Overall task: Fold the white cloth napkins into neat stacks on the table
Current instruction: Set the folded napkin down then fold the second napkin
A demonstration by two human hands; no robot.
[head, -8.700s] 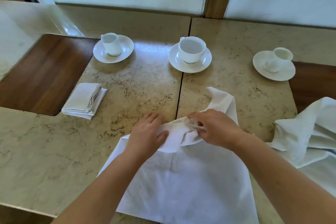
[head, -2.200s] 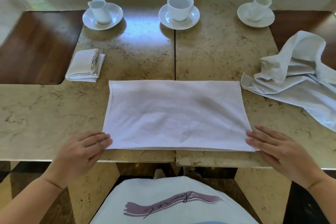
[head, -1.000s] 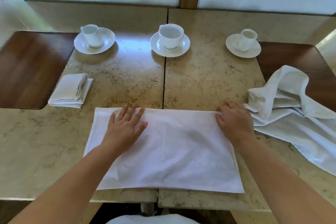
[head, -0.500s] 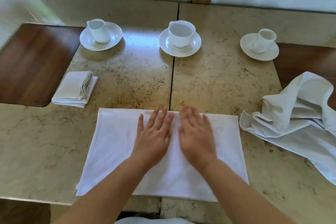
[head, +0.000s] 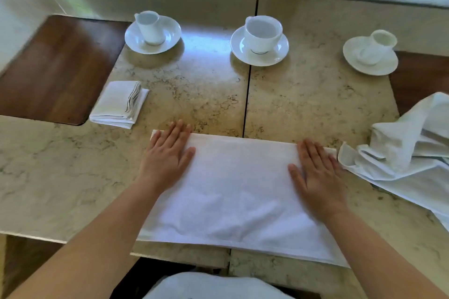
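Smoothing: I am pressing a half-folded white napkin flat against the table's near edge, both palms down on it.
Table [head: 303, 94]: marbled beige stone, a dark seam running from the far edge to the near edge down its middle.
Napkin in hand [head: 239, 192]: a wide rectangle straddling the seam, its long axis running left to right along the near edge, its near side slightly overhanging that edge.
Unfolded pile [head: 410, 153]: crumpled white napkins at the right edge, a corner just touching the flat napkin's far right corner.
Left hand [head: 167, 155]: fingers straight and spread, flat on the napkin's far left corner, gripping nothing.
Right hand [head: 318, 177]: fingers straight, flat on the far right end, gripping nothing.
Finished stack [head: 119, 104]: small folded napkins toward the left edge, well apart from my hands.
Cups on saucers [head: 261, 39]: three along the far edge.
Key relation: one hand sits at each short end, so either end could be brought across to the other; I judge the next fold halves the long axis.
Change: half a second ago my hands lay side by side at the napkin's centre; they have swept outward to its ends.
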